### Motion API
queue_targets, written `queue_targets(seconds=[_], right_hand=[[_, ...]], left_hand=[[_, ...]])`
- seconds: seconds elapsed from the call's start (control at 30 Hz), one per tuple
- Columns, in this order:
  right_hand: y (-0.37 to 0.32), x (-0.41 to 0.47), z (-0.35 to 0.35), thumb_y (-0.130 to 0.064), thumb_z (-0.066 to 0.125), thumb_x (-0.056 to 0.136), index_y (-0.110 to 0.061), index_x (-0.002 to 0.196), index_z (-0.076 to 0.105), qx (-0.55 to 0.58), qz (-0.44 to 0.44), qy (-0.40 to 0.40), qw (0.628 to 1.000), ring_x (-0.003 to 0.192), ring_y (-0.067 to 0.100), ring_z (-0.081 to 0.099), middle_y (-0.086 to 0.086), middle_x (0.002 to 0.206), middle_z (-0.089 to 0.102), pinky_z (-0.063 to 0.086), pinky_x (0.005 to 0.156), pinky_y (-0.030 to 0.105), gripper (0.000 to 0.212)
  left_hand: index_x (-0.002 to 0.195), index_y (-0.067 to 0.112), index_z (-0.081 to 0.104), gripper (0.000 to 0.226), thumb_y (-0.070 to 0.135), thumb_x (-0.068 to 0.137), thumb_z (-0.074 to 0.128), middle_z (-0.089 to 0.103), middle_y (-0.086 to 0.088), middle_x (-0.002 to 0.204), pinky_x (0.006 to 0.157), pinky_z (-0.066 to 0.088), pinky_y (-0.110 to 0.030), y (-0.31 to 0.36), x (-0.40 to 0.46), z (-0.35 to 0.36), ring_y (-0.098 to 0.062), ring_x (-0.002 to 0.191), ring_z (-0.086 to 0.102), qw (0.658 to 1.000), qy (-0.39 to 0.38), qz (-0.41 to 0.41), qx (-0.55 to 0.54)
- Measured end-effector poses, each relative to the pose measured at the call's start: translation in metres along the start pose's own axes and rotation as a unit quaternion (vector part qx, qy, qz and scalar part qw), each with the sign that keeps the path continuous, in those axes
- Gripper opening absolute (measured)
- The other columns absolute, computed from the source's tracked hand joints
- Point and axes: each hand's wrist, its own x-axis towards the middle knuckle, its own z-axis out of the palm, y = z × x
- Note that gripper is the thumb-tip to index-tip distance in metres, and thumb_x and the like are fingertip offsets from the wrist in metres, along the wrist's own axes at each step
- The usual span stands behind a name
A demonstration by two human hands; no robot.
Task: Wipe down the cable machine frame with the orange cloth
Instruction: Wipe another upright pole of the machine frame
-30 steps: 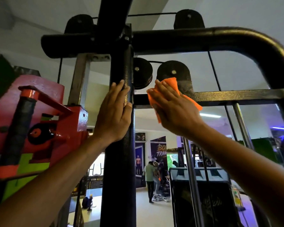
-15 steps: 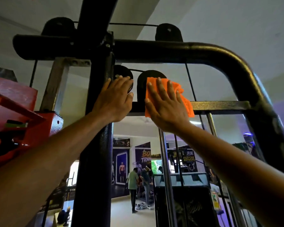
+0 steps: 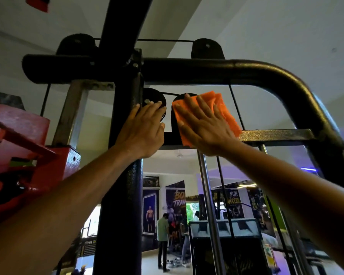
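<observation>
one orange cloth (image 3: 220, 114) lies flat against the black pulley plate and the horizontal crossbar (image 3: 274, 135) of the cable machine frame (image 3: 207, 71), just right of the thick black upright post (image 3: 121, 175). the right hand (image 3: 202, 126) presses it there with straight, spread fingers, palm flat on the fabric; the cloth's upper and right edges show beyond the fingertips. the left hand (image 3: 142, 130) rests open, fingers straight and together, on the upright post and over the lower edge of a round pulley (image 3: 153, 99), holding nothing. the two hands sit just beside each other with a narrow gap between.

four black pulleys show: two above the curved top tube, two below it, one of those mostly hidden by the cloth. thin cables run between them and down. two chrome guide rods (image 3: 207, 195) drop from the crossbar toward the weight stack housing (image 3: 224, 227).

to the left stands a red machine (image 3: 38, 165). in the far room hang several dark posters (image 3: 150, 211), and a person in a green shirt (image 3: 162, 229) stands on the floor; others near them are too small to count.
</observation>
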Motion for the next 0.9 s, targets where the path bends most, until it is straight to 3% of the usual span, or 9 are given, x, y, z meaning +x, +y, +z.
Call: queue_targets(seconds=[0.07,0.13,0.2,0.37,0.43,0.6,0.73,0.9], right_hand=[[0.003,0.024,-0.006,-0.074,0.008,0.105,-0.044,0.171,-0.01,0.001,0.043,0.006,0.999,0.166,0.031,-0.02,-0.003,0.181,-0.019,-0.011,0.131,0.067,0.074],[-0.005,0.035,-0.007,-0.073,0.009,0.105,-0.042,0.172,-0.007,0.023,0.071,0.01,0.997,0.166,0.033,-0.019,-0.001,0.182,-0.016,-0.013,0.129,0.063,0.076],[-0.016,0.024,-0.003,-0.072,0.008,0.105,-0.037,0.173,-0.008,0.02,0.065,0.013,0.998,0.166,0.032,-0.02,0.0,0.181,-0.018,-0.015,0.13,0.059,0.078],[-0.005,-0.004,0.002,-0.078,0.0,0.103,-0.046,0.17,-0.015,-0.097,0.031,0.027,0.994,0.167,0.03,-0.015,-0.002,0.181,-0.017,-0.026,0.119,0.075,0.076],[0.004,0.013,-0.004,-0.081,0.002,0.101,-0.047,0.17,-0.013,-0.101,0.038,0.025,0.994,0.167,0.032,-0.013,0.0,0.182,-0.013,-0.027,0.119,0.075,0.078],[-0.007,0.019,-0.001,-0.076,0.014,0.103,-0.04,0.172,-0.008,0.024,0.04,0.013,0.999,0.165,0.028,-0.024,-0.001,0.181,-0.018,-0.014,0.132,0.056,0.082],[-0.008,-0.016,0.002,-0.069,0.013,0.108,-0.037,0.172,-0.008,0.035,0.009,0.014,0.999,0.165,0.021,-0.024,-0.004,0.18,-0.021,-0.019,0.129,0.042,0.075],[-0.002,0.011,-0.006,-0.068,0.012,0.107,-0.037,0.173,-0.006,0.051,0.043,-0.004,0.998,0.166,0.026,-0.022,-0.002,0.181,-0.017,-0.004,0.135,0.058,0.075]], left_hand=[[0.168,0.024,0.028,0.058,0.038,0.113,0.038,0.02,0.001,0.178,0.135,0.003,-0.044,0.0,0.0,0.001,-0.018,0.165,0.014,1.0,-0.006,0.005,0.007],[0.169,0.024,0.028,0.059,0.039,0.113,0.038,0.02,0.002,0.178,0.135,0.004,-0.045,-0.001,0.0,0.002,-0.018,0.165,0.014,1.0,-0.003,0.006,0.015],[0.168,0.025,0.028,0.058,0.04,0.113,0.037,0.021,0.002,0.178,0.135,0.004,-0.046,-0.001,0.0,0.003,-0.017,0.165,0.015,1.0,0.0,0.009,0.017],[0.167,0.023,0.032,0.057,0.039,0.112,0.039,0.024,0.001,0.177,0.133,0.005,-0.043,0.002,-0.002,0.003,-0.018,0.165,0.013,1.0,0.006,0.018,0.017],[0.168,0.023,0.031,0.058,0.039,0.113,0.038,0.023,0.002,0.177,0.133,0.005,-0.042,0.001,-0.004,0.005,-0.017,0.165,0.011,1.0,0.004,0.023,0.016],[0.168,0.023,0.03,0.057,0.038,0.113,0.038,0.022,0.002,0.177,0.133,0.005,-0.041,-0.001,-0.004,0.005,-0.016,0.165,0.011,1.0,0.007,0.02,0.014],[0.166,0.023,0.034,0.054,0.036,0.113,0.039,0.026,0.001,0.176,0.133,0.007,-0.042,0.004,-0.004,0.007,-0.018,0.165,0.014,0.999,0.005,0.031,0.016],[0.167,0.024,0.029,0.057,0.038,0.113,0.041,0.027,0.002,0.175,0.133,0.012,-0.043,0.003,-0.001,0.009,-0.017,0.164,0.017,1.0,0.003,0.027,-0.007]])
